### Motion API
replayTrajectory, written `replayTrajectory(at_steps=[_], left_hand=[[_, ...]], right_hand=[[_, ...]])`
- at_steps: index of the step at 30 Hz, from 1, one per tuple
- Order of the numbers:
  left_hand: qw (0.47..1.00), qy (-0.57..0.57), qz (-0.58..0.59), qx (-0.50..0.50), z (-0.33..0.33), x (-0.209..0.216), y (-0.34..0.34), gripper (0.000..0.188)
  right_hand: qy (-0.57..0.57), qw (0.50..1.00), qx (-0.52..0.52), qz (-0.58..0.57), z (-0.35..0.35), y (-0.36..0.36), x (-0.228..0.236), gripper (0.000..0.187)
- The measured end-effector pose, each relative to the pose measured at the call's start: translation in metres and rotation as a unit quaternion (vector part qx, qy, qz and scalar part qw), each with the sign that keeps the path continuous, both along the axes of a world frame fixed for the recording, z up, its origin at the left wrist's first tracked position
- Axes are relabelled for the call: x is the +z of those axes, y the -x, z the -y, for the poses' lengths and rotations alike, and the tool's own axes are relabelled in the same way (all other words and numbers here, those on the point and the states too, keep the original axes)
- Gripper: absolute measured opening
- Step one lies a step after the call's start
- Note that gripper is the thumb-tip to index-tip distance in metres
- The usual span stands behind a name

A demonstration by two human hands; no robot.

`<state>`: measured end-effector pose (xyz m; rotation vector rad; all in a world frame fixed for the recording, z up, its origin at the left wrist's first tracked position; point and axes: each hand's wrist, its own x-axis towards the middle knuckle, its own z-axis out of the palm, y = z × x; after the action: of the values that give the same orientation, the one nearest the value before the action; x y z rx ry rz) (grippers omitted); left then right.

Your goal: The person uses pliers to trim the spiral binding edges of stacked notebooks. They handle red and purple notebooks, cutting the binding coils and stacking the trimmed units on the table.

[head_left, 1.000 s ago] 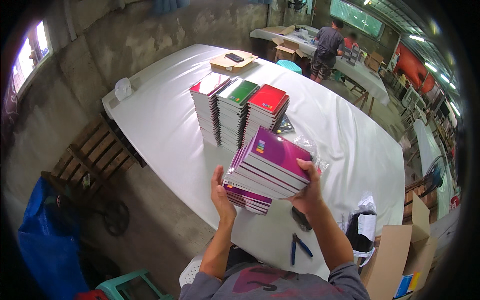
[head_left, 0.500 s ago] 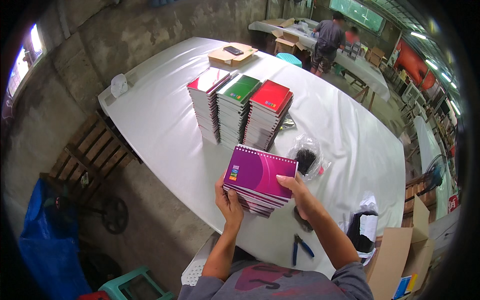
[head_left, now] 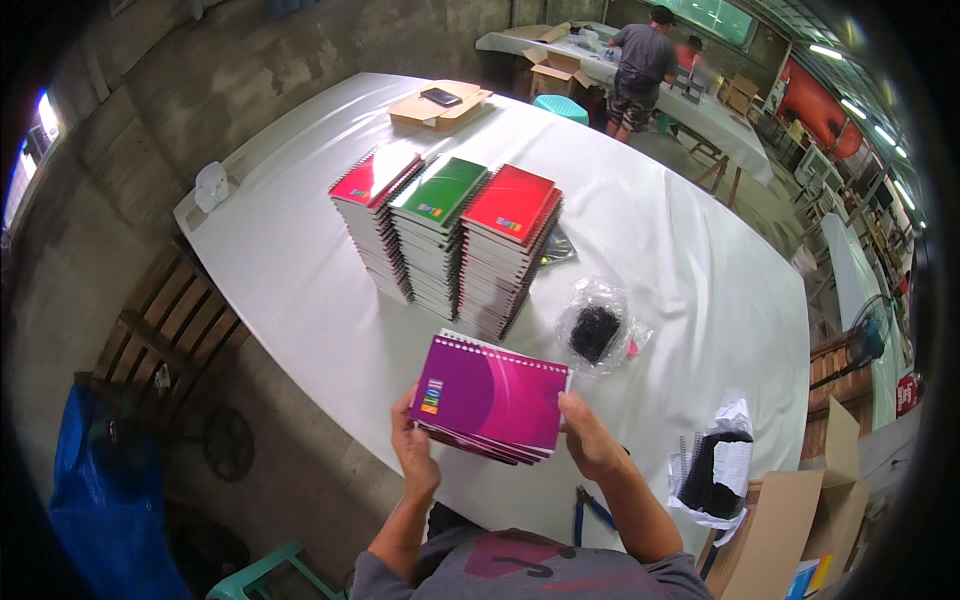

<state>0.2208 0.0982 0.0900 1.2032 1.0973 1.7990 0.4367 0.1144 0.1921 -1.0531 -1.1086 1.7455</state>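
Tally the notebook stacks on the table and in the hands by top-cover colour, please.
Pinkish-red stack: 1
Green stack: 1
Red stack: 1
Purple stack, held between the left hand and right hand: 1
Total: 4 stacks

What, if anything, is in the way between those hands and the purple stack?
Nothing visible: the left hand meets the purple stack at its left edge, the right hand at its right edge.
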Motion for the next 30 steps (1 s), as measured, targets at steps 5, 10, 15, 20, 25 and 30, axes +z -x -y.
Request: replayTrajectory(at_steps=[5, 10, 15, 20, 25, 30], left_hand=[[0.974, 0.124, 0.086, 0.17, 0.024, -0.001, 0.027, 0.062], [0.86, 0.283, 0.228, 0.357, 0.131, -0.075, 0.092, 0.041], [0.764, 0.387, 0.38, 0.351, 0.242, -0.148, 0.104, 0.033], [0.772, 0.557, 0.085, 0.295, 0.261, -0.196, 0.098, 0.033], [0.654, 0.661, -0.365, 0.049, 0.235, -0.291, 0.135, 0.072], [0.547, 0.767, -0.332, -0.047, 0.209, -0.321, 0.18, 0.099]], right_hand=[[-0.143, 0.984, -0.1, 0.043, 0.015, -0.035, -0.007, 0.096], [-0.27, 0.929, -0.243, 0.072, 0.043, -0.073, 0.024, 0.097], [-0.482, 0.836, -0.252, -0.072, 0.091, -0.077, 0.039, 0.076], [-0.508, 0.826, 0.244, 0.019, 0.115, -0.028, 0.016, 0.022], [-0.454, 0.771, 0.382, 0.23, 0.111, 0.029, -0.143, 0.032], [-0.45, 0.742, 0.192, 0.458, 0.126, 0.057, -0.212, 0.041]])
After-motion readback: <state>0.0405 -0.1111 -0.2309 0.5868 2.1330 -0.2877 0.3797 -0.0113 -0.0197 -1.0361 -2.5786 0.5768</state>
